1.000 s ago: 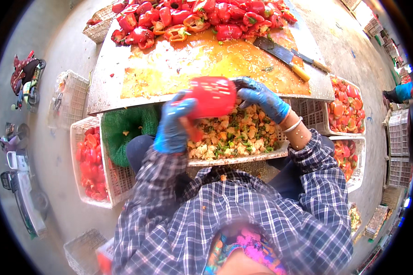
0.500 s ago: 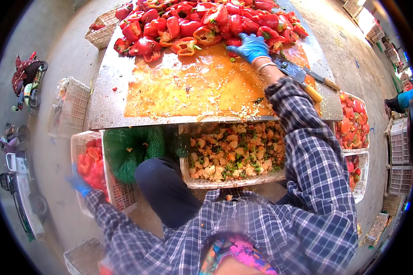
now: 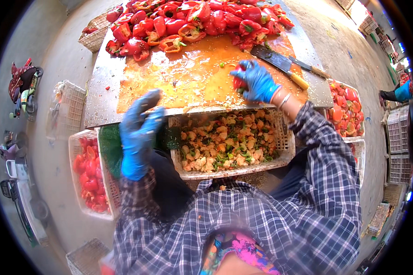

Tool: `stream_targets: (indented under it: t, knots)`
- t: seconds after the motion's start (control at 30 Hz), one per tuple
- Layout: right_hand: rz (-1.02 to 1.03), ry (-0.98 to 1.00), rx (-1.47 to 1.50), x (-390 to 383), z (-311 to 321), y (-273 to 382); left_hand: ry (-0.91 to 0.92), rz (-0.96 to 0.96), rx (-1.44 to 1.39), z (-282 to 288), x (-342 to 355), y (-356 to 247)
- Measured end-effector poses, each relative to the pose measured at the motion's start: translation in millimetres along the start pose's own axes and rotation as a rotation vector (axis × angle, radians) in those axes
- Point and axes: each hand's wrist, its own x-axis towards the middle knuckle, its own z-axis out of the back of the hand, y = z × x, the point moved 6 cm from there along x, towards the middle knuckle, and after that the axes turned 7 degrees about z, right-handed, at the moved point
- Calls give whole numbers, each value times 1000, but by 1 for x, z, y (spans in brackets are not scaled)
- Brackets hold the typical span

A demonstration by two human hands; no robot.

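Note:
My right hand [image 3: 258, 83], in a blue glove, is closed round a red bell pepper [image 3: 238, 81] above the front right of the orange cutting board [image 3: 188, 82]. Most of that pepper is hidden by the fingers. My left hand [image 3: 141, 135], also gloved in blue, is raised at the table's front left edge with thumb and fingers apart, holding nothing. To the right of the pepper lie a broad-bladed knife [image 3: 275, 60] with a yellowish handle and a narrower knife [image 3: 311, 68] with a wooden handle. Across the back is a heap of red bell peppers [image 3: 170, 25], several cut open.
Under the table's front edge stands a white crate [image 3: 234, 172] of pepper cores and seeds. Another crate [image 3: 106, 181] of red pepper pieces sits at left, beside green netting [image 3: 110, 149]. A further crate [image 3: 348, 135] of pepper pieces is at right. Seeds litter the board.
My right hand has drawn back from the heap toward the front edge with a pepper. My left hand has come up from beside the left crate to the table's front edge.

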Motion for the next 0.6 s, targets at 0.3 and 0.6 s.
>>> stream_targets:
  t: [0.3, 0.6]
  knots:
    - [-532, -410, 1489, -34, -15, -23, 267, -418, 1013, -140, 119, 67]
    - [-491, -599, 2393, -93, 41, 3, 636, 334, 387, -193, 48, 99]
